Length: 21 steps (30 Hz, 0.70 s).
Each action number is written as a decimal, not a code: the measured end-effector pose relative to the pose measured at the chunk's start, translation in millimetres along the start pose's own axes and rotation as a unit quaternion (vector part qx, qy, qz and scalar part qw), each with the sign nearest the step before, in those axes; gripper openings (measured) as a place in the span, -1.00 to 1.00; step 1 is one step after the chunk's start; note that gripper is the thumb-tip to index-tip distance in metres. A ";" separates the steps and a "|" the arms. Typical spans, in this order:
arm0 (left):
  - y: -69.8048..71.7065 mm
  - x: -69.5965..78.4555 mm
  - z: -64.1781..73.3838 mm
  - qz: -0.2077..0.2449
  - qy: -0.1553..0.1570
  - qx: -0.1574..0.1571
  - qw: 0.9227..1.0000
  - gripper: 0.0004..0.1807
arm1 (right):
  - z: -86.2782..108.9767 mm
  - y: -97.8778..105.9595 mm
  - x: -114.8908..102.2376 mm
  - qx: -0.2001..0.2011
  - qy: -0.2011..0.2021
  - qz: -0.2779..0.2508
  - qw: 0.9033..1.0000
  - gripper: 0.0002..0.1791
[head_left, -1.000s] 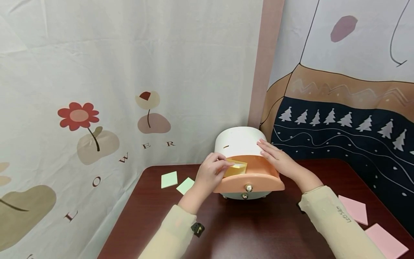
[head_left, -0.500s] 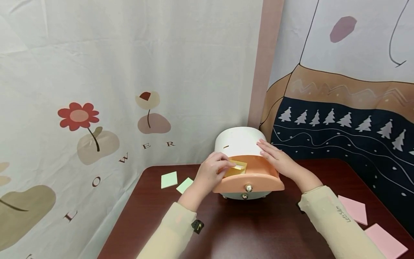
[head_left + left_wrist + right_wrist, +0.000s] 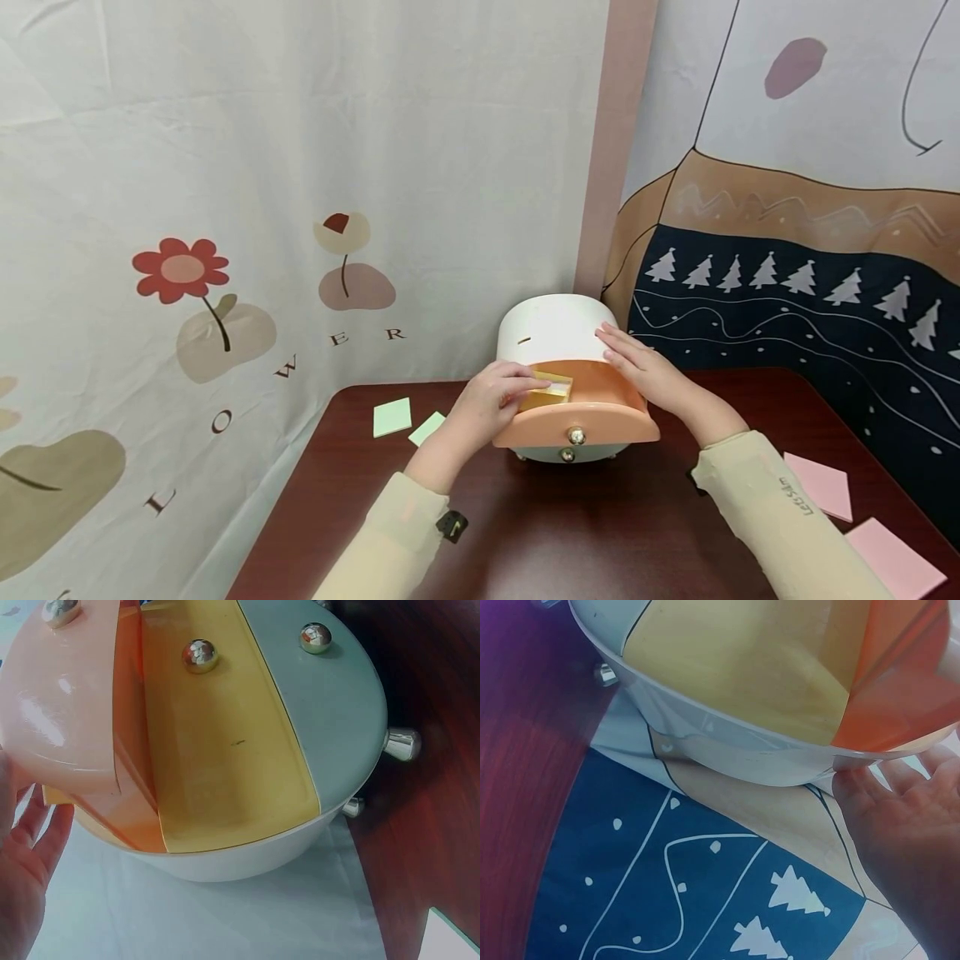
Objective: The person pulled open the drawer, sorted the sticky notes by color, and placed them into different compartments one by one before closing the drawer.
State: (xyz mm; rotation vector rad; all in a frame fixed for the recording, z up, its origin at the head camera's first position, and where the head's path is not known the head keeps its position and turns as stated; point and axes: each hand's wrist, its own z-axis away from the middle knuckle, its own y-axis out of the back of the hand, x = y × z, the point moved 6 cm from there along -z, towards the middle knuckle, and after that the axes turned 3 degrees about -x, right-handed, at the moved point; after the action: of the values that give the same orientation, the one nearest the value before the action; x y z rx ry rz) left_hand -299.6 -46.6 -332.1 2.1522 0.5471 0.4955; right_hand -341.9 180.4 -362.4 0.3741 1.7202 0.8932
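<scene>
A round white storage box (image 3: 558, 325) stands on the table with its top orange drawer (image 3: 600, 423) pulled out. My left hand (image 3: 483, 404) reaches over that drawer's left side and pinches a yellow sticky note pad (image 3: 559, 388) inside it; the fingers partly cover the pad. In the left wrist view, a corner of the yellow pad (image 3: 56, 796) shows beside the fingers. My right hand (image 3: 651, 371) rests with extended fingers on the box's upper right side. Below the orange drawer, the yellow drawer (image 3: 225, 750) and green drawer (image 3: 330, 712) are closed.
Two green sticky note pads (image 3: 392, 417) lie on the dark red table (image 3: 337, 492) left of the box. Two pink pads (image 3: 896, 558) lie at the right by the right sleeve. A printed curtain (image 3: 450, 167) hangs close behind the box.
My left hand has moved slightly right and lower into the orange drawer, and the yellow pad has tilted flatter with it. The right hand and box have stayed put.
</scene>
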 end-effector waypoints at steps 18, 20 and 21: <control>1.1 -5.5 1.9 0.127 0.030 0.011 0.991 -0.66 | -0.2 -0.3 0.3 0.001 0.005 -0.001 1.000 -0.37; 2.5 -5.1 2.6 0.122 0.027 0.021 0.992 -0.66 | -0.1 -0.1 0.1 0.002 0.005 -0.001 1.000 -0.37; 3.3 -4.9 3.0 0.118 0.028 0.025 0.992 -0.65 | 0.0 0.1 0.0 0.002 0.005 -0.001 1.000 -0.37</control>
State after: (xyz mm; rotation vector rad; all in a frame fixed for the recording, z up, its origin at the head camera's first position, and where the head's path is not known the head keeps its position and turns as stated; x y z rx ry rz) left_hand -301.4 -53.0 -331.9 2.2697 0.3385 0.6802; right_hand -341.9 180.4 -362.4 0.3707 1.7313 0.8921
